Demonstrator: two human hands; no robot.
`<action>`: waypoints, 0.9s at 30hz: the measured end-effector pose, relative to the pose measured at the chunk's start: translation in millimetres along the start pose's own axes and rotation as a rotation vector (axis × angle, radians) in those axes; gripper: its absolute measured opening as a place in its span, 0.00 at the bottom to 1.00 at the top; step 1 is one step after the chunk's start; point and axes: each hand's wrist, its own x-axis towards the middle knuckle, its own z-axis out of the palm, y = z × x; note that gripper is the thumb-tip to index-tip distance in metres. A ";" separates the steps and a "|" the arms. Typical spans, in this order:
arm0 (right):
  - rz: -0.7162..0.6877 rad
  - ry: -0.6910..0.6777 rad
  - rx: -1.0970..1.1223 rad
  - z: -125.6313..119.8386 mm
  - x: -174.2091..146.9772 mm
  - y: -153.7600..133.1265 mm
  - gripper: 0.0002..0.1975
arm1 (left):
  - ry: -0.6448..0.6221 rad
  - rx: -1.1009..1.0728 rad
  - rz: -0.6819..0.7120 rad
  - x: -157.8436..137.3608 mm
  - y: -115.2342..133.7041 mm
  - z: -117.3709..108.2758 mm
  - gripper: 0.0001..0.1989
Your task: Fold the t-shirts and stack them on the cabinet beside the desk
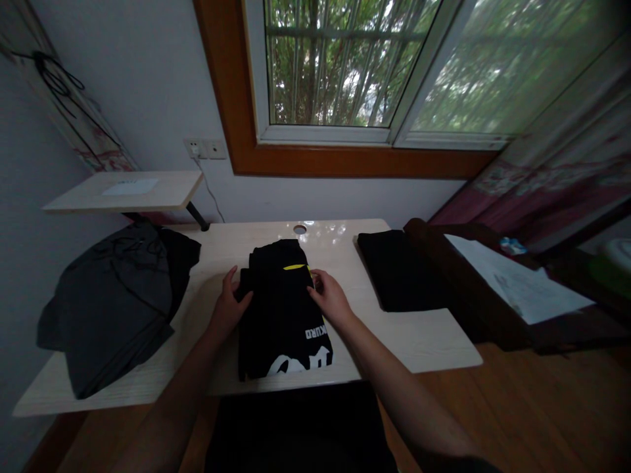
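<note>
A folded black garment (279,309) lies on the light wooden table (345,368) in front of me. White lettering runs along its lower right part, and a thin yellow strip shows near its upper fold. My left hand (228,309) is at its left edge, the thumb over the fabric and the fingers around the side. At the right edge, my right hand (331,297) pinches the cloth between thumb and curled fingers. The fingertips under the fabric are partly hidden.
A heaped dark grey garment (113,295) lies at the left, partly under a small raised shelf (162,187). Another folded black cloth (401,272) sits at the right. Beyond it stands dark furniture with a white sheet (513,279). A window (355,66) is behind.
</note>
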 end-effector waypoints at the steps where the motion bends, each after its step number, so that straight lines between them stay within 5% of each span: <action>1: -0.023 0.013 -0.004 -0.4 -1.4 -0.8 0.23 | 0.001 0.012 0.017 0.0 1.1 0.4 0.42; 9: 0.047 0.052 0.011 -0.2 -6.2 -9.7 0.29 | 0.069 0.132 0.057 0.3 5.1 6.1 0.43; 16: 0.165 -0.076 0.099 -3.7 -8.2 -10.4 0.34 | -0.071 0.186 -0.018 -0.9 11.5 -1.6 0.46; 24: 0.267 -0.292 0.231 -33.9 -33.3 1.5 0.41 | -0.332 -0.013 -0.057 -15.8 25.3 -11.4 0.52; 27: 0.292 -0.293 0.282 -41.2 -42.0 7.6 0.42 | -0.323 0.026 -0.044 -16.6 27.0 -7.5 0.51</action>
